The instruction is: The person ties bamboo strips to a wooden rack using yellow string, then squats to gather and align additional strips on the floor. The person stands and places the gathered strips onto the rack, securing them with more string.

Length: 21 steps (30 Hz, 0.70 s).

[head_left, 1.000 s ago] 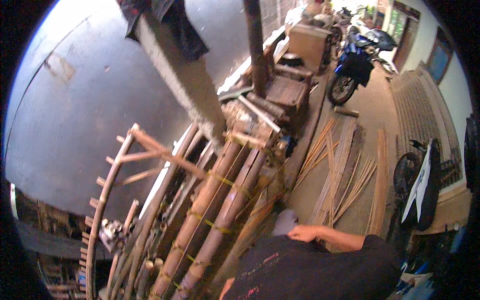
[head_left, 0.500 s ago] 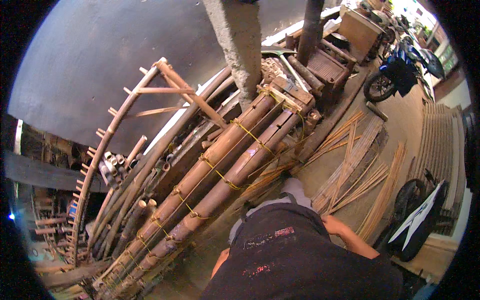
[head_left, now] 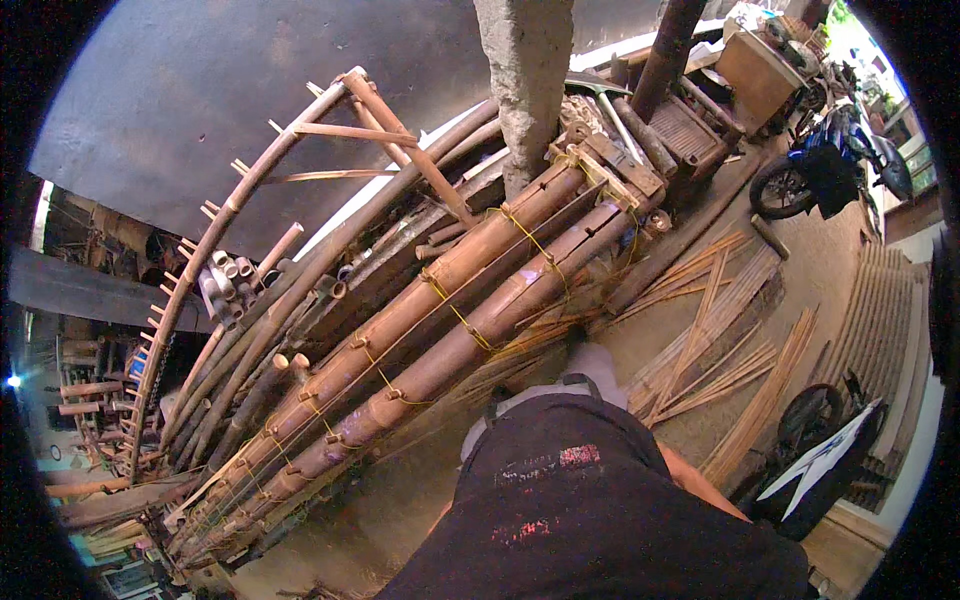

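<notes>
Both my hands are hidden behind my dark shirt point(head_left: 590, 500). Of my right arm only the bare forearm point(head_left: 702, 484) shows, beside the shirt's right edge. A thin sliver of my left arm point(head_left: 440, 516) peeks out on the other side. In front of me, to the left, two long thick bamboo poles point(head_left: 430, 385) lie side by side on a slant. Yellow cord point(head_left: 466, 325) zigzags between short pegs along them. At their far end sits a wooden end block point(head_left: 622, 172). What my hands hold, if anything, cannot be seen.
Thin bamboo strips point(head_left: 715, 340) lie on the floor ahead and right. A curved bamboo frame with pegs point(head_left: 215, 230) leans at the left. A concrete post point(head_left: 525, 90) rises behind the poles. A blue motorcycle point(head_left: 825, 165) stands far right; a dark wheel point(head_left: 812, 415) is nearer.
My view has turned, so the post and the poles' far end sit farther right. My right hand, partly showing earlier by my side, has slipped behind the shirt; less of my left arm shows.
</notes>
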Motion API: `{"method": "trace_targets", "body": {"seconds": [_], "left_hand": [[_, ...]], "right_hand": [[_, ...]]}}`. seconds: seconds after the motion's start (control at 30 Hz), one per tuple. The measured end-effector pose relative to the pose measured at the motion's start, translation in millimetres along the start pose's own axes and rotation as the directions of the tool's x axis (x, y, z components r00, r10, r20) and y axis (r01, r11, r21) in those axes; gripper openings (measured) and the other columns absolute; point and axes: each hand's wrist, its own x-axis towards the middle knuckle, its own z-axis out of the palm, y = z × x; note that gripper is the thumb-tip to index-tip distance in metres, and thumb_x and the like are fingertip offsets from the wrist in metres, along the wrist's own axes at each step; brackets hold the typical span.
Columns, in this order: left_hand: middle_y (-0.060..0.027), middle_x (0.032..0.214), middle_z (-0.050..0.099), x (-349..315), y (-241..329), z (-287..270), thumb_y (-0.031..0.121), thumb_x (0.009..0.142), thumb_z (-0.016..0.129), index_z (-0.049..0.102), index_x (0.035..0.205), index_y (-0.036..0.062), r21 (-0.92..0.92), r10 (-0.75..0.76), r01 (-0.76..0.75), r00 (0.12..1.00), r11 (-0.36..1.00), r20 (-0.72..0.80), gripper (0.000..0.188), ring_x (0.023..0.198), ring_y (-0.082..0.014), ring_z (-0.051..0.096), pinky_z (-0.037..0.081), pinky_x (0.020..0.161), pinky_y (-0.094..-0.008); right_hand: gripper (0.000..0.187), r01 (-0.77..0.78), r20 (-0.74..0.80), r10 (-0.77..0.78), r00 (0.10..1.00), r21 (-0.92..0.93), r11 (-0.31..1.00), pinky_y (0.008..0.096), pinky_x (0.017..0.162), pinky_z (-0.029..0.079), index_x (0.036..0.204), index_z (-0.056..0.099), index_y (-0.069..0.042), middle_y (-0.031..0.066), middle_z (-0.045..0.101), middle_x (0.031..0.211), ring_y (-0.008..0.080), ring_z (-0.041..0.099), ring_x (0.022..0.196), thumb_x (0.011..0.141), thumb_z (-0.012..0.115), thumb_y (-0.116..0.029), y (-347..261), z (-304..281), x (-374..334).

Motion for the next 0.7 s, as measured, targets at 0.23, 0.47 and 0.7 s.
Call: {"method": "trace_targets", "body": {"seconds": [0.23, 0.47, 0.7], "left_hand": [[-0.017, 0.083, 0.069, 8, 3, -18, 0.04, 0.088, 0.061, 0.068, 0.094, -0.0003, 0.066, 0.019, -0.023, 0.999, 0.998, 0.051, 0.041, 0.077, -0.0291, 0.067, 0.05, 0.07, -0.0446], [-0.0168, 0.083, 0.069, 32, 26, -32, 0.04, 0.088, 0.061, 0.068, 0.092, -0.0003, 0.087, 0.048, -0.054, 0.996, 0.995, 0.07, 0.041, 0.077, -0.0289, 0.067, 0.05, 0.069, -0.0446], [-0.0167, 0.082, 0.069, 56, 62, -46, 0.039, 0.087, 0.062, 0.069, 0.09, -0.0004, 0.135, 0.095, -0.111, 0.988, 0.985, 0.122, 0.04, 0.076, -0.0287, 0.067, 0.051, 0.069, -0.0446]], "right_hand": [[0.048, -0.153, 0.079, 0.142, 0.987, 0.165, 0.974, 0.0352, 0.1, 0.041, 0.127, 0.057, 0.0, 0.0071, 0.06, 0.124, 0.0201, 0.054, 0.112, 0.084, 0.071, -0.017, -48, 9, -29], [0.036, 0.057, 0.011, -0.057, 0.998, 0.002, 0.998, 0.038, 0.091, 0.047, 0.121, 0.063, -0.004, 0.0067, 0.067, 0.111, 0.0215, 0.061, 0.1, 0.092, 0.062, -0.025, 10, -9, 27], [0.032, -0.099, -0.06, 0.111, 0.992, 0.176, 0.979, 0.0343, 0.076, 0.05, 0.105, 0.067, -0.002, 0.0046, 0.066, 0.105, 0.0164, 0.061, 0.081, 0.091, 0.065, -0.031, 112, -22, 91]]}}
